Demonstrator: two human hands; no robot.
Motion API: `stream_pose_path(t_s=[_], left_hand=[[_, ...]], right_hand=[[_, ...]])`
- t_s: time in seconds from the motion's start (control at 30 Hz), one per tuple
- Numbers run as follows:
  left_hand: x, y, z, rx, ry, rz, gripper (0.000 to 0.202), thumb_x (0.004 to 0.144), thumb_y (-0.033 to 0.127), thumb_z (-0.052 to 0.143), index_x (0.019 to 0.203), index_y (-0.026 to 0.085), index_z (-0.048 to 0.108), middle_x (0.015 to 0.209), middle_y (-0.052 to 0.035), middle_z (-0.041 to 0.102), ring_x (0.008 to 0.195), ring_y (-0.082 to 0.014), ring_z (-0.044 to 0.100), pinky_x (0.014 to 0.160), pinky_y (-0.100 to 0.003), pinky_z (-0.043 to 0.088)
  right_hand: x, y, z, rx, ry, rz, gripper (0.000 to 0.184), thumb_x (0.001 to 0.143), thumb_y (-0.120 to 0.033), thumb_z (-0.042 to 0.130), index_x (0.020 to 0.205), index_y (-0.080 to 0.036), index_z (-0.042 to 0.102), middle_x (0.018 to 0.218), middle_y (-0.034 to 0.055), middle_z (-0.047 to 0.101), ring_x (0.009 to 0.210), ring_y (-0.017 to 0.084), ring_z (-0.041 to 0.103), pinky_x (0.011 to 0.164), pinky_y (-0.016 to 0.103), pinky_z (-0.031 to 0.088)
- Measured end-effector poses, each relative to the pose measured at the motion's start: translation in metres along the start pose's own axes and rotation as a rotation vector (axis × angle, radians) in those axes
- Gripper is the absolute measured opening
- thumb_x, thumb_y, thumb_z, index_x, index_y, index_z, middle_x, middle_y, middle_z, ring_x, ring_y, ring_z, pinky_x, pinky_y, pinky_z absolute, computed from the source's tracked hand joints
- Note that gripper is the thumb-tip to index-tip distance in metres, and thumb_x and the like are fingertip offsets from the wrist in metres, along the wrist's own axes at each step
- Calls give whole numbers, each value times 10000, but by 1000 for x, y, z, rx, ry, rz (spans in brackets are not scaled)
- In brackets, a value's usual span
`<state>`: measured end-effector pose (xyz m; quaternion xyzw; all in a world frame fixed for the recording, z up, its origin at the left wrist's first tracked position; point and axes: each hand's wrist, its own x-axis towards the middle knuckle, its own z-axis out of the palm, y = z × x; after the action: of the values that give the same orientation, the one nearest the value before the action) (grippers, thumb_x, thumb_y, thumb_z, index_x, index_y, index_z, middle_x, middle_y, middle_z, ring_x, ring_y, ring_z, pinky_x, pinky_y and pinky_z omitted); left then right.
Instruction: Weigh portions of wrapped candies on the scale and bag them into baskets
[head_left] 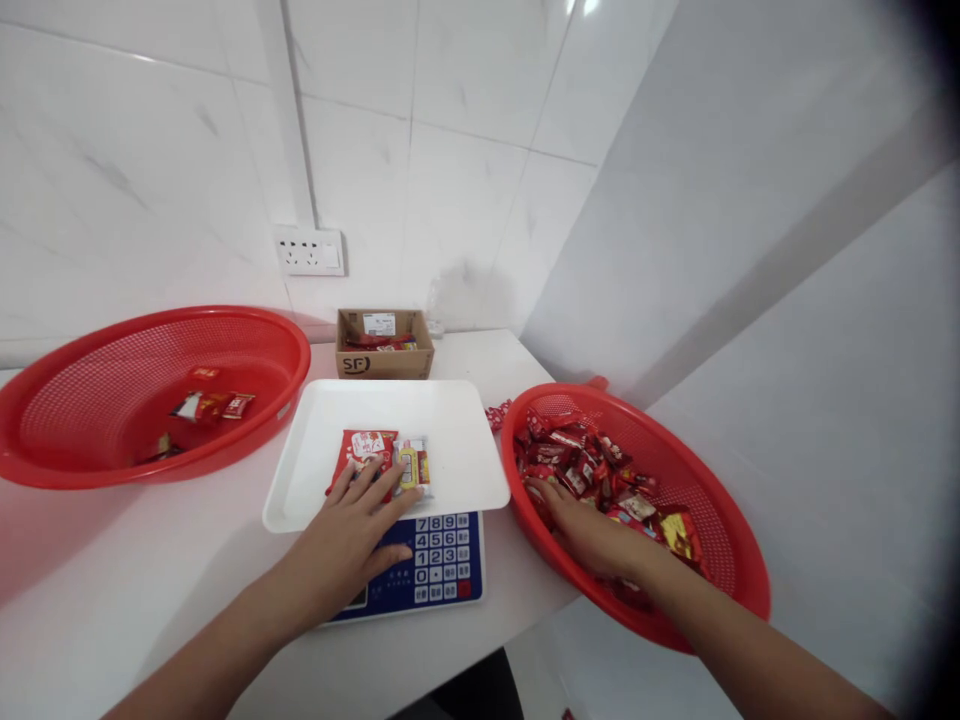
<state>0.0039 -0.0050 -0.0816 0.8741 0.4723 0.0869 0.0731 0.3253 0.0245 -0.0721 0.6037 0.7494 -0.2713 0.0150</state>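
My left hand (pixel 367 510) lies with fingers spread over the near edge of a white tray (pixel 457 440), its fingertips on a red snack packet (pixel 367 445) and a clear-and-yellow snack packet (pixel 414 465). Under the tray sits a weighing scale (pixel 442 560) with a blue keypad, partly covered by my left hand. To the right, my right hand (pixel 585 525) reaches into a red mesh basket (pixel 720 510) among many small wrapped sweets (pixel 577 465), mostly red. Its fingertips are hidden among the wrappers, so what they hold, if anything, does not show.
A larger red basket (pixel 97 390) at the left holds a few packets (pixel 214 405). Behind the tray stands a small cardboard box (pixel 386 362) with red packets inside. A wall socket (pixel 309 250) is above the white table (pixel 187 560); the grey wall rises at right.
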Motion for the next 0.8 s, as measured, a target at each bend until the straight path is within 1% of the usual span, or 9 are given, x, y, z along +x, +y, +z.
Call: stream_pose_path(t_s=[0.17,0.3,0.37,0.43,0.5,0.6,0.67,0.7,0.8], left_hand=[[-2,-3,6,8,29,6,551,845,366,586,1366,323,410,1488,-75,314,1352,-364,274,1044,-609,273],[-3,-5,6,-8,22,14,534,856,355,572,1365,341,408,1493,-68,305,1353,-357,278,1043,-612,268],[-3,-6,4,-14,10,19,518,859,349,567,1356,347,419,1488,-65,318,1349,-350,291,1042,-603,278],[-3,-6,0,-17,-11,19,504,861,345,564,1347,345,432,1481,-65,333,1345,-351,297,1039,-599,288],[-3,-6,-3,-16,-35,12,491,862,342,563,1339,338,447,1477,-68,340,1341,-358,302,1038,-601,290],[-4,-6,-6,-19,-60,2,484,855,341,574,1327,334,464,1471,-69,350,1335,-369,309,1032,-608,294],[-5,-6,-5,-26,-53,6,483,853,342,577,1323,337,467,1472,-68,350,1333,-373,311,1026,-612,301],[-5,-7,-5,-31,-44,11,482,854,344,576,1323,340,465,1473,-67,347,1333,-372,312,1024,-613,304],[-7,-9,-3,-30,-26,26,491,855,343,577,1330,348,453,1481,-62,332,1328,-369,322,1024,-610,307]], right_hand=[[7,3,4,38,131,10,643,650,5,483,1269,-167,483,1306,153,523,1111,271,571,917,384,421],[7,8,-9,67,218,20,592,631,31,460,1187,-164,517,1244,117,564,1161,242,522,947,346,394],[4,9,-18,79,239,30,487,674,-18,485,1129,-185,533,1166,91,607,1050,230,585,859,325,439],[1,10,-27,82,247,50,344,720,-110,521,1048,-212,540,981,43,658,831,211,637,696,299,461],[-1,10,-33,69,264,79,248,731,-196,560,975,-236,535,764,-16,639,645,191,608,574,277,419],[-2,11,-39,34,309,128,225,731,-297,606,938,-252,532,585,-58,554,557,188,556,544,275,373],[-1,11,-43,38,335,157,246,755,-363,601,965,-253,534,584,-52,562,556,188,561,562,284,387],[-1,11,-45,55,359,168,262,772,-393,587,987,-251,537,628,-36,596,578,190,578,579,291,404],[-1,10,-50,128,538,182,347,821,-440,532,1103,-238,527,943,48,676,764,214,640,689,321,462]])
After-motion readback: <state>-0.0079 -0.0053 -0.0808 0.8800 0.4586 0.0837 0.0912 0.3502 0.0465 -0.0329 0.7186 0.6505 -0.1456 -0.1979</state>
